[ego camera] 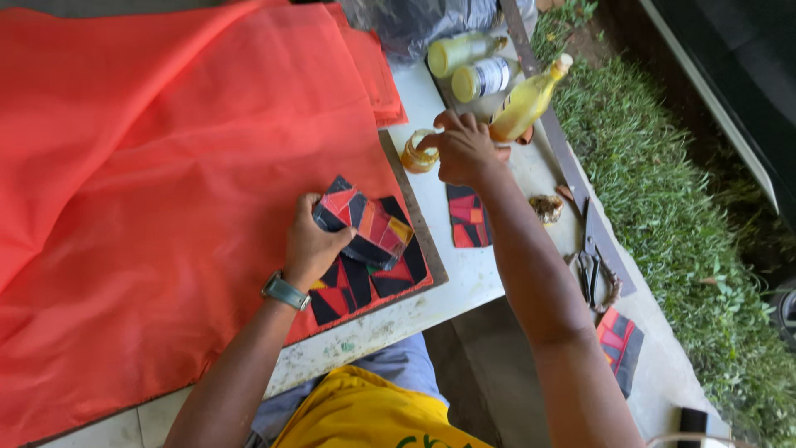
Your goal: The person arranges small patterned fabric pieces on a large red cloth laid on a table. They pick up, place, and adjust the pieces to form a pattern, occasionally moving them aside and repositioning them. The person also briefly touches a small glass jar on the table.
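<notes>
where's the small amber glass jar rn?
Head view, upper centre: the small amber glass jar sits on the white table, at the right hand, beside the orange fabric's edge.

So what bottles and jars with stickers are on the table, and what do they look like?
Bottle with label: lying at the table's far edge, yellow cap, white label with dark print.
Pale bottle: lying beside it, farther back, yellowish, no clear label.
Yellow bottle: tilted by the right hand, full of yellow liquid.
Small jar: amber, round, at the right hand's fingertips.
Left hand: holds a folded patchwork piece, no label.
</notes>
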